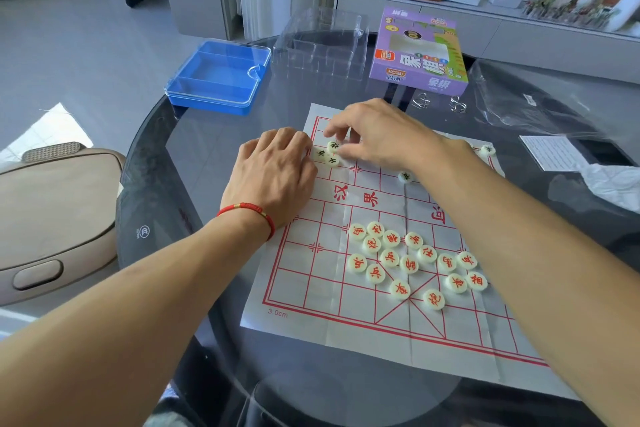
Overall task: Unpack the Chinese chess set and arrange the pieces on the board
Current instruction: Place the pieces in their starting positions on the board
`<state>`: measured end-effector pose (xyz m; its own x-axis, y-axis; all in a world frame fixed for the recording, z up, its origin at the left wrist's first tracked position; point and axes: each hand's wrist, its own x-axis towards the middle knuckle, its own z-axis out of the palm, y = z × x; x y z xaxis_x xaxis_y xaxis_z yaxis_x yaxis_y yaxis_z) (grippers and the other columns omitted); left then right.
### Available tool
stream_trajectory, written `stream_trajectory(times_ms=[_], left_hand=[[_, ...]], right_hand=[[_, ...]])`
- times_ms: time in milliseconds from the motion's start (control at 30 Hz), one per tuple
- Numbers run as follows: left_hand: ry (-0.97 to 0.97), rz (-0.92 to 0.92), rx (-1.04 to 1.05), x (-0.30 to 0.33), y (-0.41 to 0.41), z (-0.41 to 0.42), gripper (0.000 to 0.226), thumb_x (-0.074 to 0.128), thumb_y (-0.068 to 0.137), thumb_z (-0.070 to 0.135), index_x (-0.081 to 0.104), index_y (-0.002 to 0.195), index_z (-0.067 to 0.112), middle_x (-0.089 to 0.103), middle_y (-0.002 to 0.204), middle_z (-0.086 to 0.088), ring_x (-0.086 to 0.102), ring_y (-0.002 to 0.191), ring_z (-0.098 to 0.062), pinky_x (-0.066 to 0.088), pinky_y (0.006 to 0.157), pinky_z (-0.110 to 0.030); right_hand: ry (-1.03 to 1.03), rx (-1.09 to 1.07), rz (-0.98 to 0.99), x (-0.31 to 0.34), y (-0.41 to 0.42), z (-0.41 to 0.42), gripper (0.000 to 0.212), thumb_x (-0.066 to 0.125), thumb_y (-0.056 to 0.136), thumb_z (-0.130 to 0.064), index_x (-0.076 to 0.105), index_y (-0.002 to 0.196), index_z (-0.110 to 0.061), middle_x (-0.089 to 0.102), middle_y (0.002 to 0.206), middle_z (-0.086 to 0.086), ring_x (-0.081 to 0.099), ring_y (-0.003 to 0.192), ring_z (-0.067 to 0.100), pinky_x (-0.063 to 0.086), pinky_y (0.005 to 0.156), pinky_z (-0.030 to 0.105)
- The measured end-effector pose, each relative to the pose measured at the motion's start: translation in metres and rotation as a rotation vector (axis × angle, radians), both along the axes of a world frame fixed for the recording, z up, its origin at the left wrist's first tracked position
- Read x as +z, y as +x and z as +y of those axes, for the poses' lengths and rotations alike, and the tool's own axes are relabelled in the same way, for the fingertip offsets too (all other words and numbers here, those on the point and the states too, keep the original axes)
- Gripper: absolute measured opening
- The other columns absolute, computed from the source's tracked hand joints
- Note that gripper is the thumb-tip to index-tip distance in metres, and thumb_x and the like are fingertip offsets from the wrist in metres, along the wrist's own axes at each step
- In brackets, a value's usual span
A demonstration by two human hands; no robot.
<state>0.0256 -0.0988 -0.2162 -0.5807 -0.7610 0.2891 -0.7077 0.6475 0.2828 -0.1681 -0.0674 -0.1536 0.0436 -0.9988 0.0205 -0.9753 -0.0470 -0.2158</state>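
Set unpacked, board (363, 288) spread on worktop (194, 156). Right hand (377, 135) pinching black piece (333, 146) at far left corner; left hand (277, 173) flat beside, holding nothing. Red pieces (412, 260) heaped near side, unplaced. Most arranging left.
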Motion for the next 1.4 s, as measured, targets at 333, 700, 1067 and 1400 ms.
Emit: stream_trajectory(times_ms=[333,700,1067,1400], left_hand=[[0.012,-0.004,0.002,0.001,0.000,0.001,0.030,0.032,0.105,0.036,0.052,0.123,0.025,0.054,0.134,0.003,0.045,0.127,-0.020,0.029,0.111,-0.040],[0.040,-0.010,-0.009,0.000,0.001,0.000,0.033,0.029,0.105,0.039,0.051,0.127,0.027,0.052,0.139,0.005,0.043,0.131,-0.019,0.027,0.115,-0.041],[0.044,0.004,-0.013,0.001,0.000,0.000,0.033,0.030,0.105,0.039,0.052,0.127,0.027,0.052,0.139,0.005,0.043,0.132,-0.020,0.027,0.114,-0.042],[0.047,-0.006,-0.012,0.002,0.000,0.002,0.033,0.030,0.106,0.038,0.051,0.127,0.026,0.051,0.140,0.005,0.043,0.133,-0.019,0.026,0.115,-0.040]], right_hand=[[0.014,-0.032,-0.021,-0.001,0.002,-0.001,0.025,0.075,0.090,-0.025,0.073,0.115,-0.025,0.069,0.109,-0.006,0.063,0.094,0.012,0.050,0.078,0.032],[0.068,-0.144,0.024,0.031,-0.045,0.028,0.011,0.078,0.087,-0.028,0.077,0.099,-0.028,0.072,0.090,-0.009,0.066,0.088,0.011,0.058,0.084,0.042],[0.080,-0.088,0.020,0.010,-0.040,0.033,0.025,0.078,0.087,-0.027,0.072,0.112,-0.030,0.068,0.100,-0.011,0.059,0.088,0.008,0.045,0.070,0.026],[-0.002,-0.093,0.052,0.008,-0.034,0.028,0.014,0.076,0.088,-0.029,0.076,0.101,-0.023,0.070,0.091,-0.007,0.061,0.080,0.011,0.043,0.069,0.028]])
